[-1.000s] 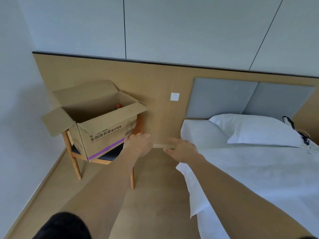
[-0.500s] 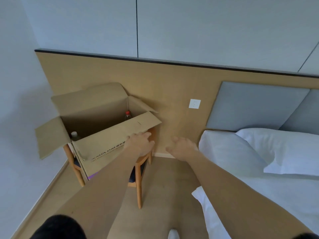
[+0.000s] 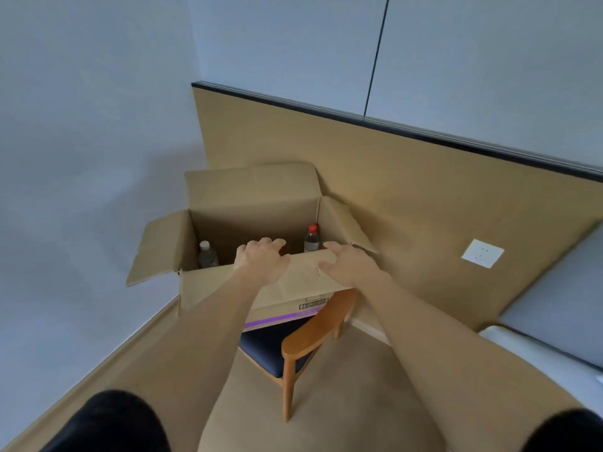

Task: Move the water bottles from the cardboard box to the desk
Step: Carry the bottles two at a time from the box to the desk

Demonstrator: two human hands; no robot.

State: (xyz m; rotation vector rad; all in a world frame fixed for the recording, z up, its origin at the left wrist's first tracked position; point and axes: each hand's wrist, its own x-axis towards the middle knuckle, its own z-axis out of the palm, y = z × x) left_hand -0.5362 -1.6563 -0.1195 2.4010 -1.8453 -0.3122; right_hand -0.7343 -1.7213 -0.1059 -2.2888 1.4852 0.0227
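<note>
Bedroom corner, lower centre: a wooden chair (image 3: 303, 340) carries the cardboard box (image 3: 228, 288) at reach height. Left hand (image 3: 262, 262) and right hand (image 3: 349, 265) rest loosely on its near flap, gripping nothing, probably to hold it down. Beyond stand two water bottles: white-capped bottle (image 3: 207, 256) left, red-capped bottle (image 3: 311, 239) right.

Both bare forearms are stretched forward, side by side. The left hand (image 3: 262, 263) is held palm down with fingers bent downward at the tips. The right hand (image 3: 349, 264) is kept flat, its fingers straight and thumb spread.
</note>
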